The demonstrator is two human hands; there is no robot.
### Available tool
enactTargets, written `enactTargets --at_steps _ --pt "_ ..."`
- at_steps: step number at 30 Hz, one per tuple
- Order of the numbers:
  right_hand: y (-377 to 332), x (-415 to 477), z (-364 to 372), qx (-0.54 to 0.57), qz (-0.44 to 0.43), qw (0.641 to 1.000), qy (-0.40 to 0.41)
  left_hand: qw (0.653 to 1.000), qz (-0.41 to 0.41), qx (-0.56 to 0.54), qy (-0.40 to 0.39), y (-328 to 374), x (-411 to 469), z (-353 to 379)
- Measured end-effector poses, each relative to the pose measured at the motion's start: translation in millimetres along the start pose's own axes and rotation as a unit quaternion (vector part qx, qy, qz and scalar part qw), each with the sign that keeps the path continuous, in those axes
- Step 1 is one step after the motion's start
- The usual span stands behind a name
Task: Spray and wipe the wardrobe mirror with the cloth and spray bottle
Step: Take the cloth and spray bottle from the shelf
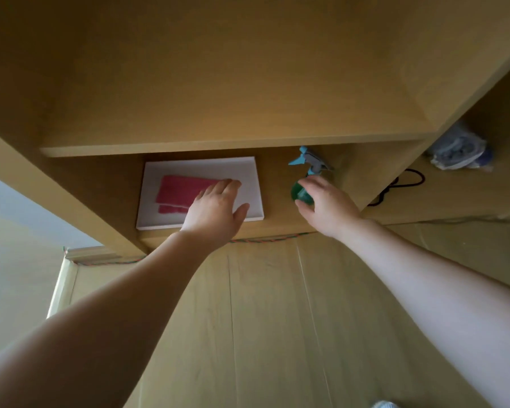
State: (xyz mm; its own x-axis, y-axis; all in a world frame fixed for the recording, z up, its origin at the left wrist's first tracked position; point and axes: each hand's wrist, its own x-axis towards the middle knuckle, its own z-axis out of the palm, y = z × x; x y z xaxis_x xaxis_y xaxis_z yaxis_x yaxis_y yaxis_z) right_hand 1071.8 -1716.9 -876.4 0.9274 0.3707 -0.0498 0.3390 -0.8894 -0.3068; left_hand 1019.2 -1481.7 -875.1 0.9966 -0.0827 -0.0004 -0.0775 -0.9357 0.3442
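A folded pink cloth [178, 193] lies on a white tray [252, 184] in the bottom compartment of a wooden wardrobe. My left hand [217, 209] reaches over the tray with straight fingers, its fingertips at the cloth's right edge. To the right stands a green spray bottle [299, 194] with a blue and grey trigger head. My right hand [326, 203] is spread around the bottle's body, fingers and thumb on either side, not clearly closed on it. No mirror is in view.
A wooden shelf board [233, 144] hangs low over the compartment. To the right, another compartment holds a black cable [401, 187] and a crumpled plastic bag [458, 150]. Wooden floor planks [262, 319] lie below; a grey wall shows at left.
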Motion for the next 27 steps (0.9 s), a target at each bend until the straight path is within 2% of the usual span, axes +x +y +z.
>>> enactTargets --at_steps 6,11,15,19,22,27 --pt "21 43 6 -0.041 0.059 0.997 -0.006 1.0 0.002 -0.009 0.019 -7 9 8" --pt "33 63 16 -0.056 0.075 0.995 0.014 1.0 0.007 -0.008 0.022 -7 10 12" --pt "42 74 22 -0.045 0.108 0.993 0.024 1.0 0.014 -0.007 0.026 -9 13 14" --pt "49 77 24 0.004 0.138 0.988 0.072 0.999 0.02 -0.007 0.027 -10 12 18" --pt "51 70 23 0.046 0.139 0.985 0.094 0.999 0.027 -0.007 0.03 -10 10 22" --pt "34 46 23 0.068 0.098 0.99 0.081 0.998 0.041 -0.011 0.036 -7 9 22"
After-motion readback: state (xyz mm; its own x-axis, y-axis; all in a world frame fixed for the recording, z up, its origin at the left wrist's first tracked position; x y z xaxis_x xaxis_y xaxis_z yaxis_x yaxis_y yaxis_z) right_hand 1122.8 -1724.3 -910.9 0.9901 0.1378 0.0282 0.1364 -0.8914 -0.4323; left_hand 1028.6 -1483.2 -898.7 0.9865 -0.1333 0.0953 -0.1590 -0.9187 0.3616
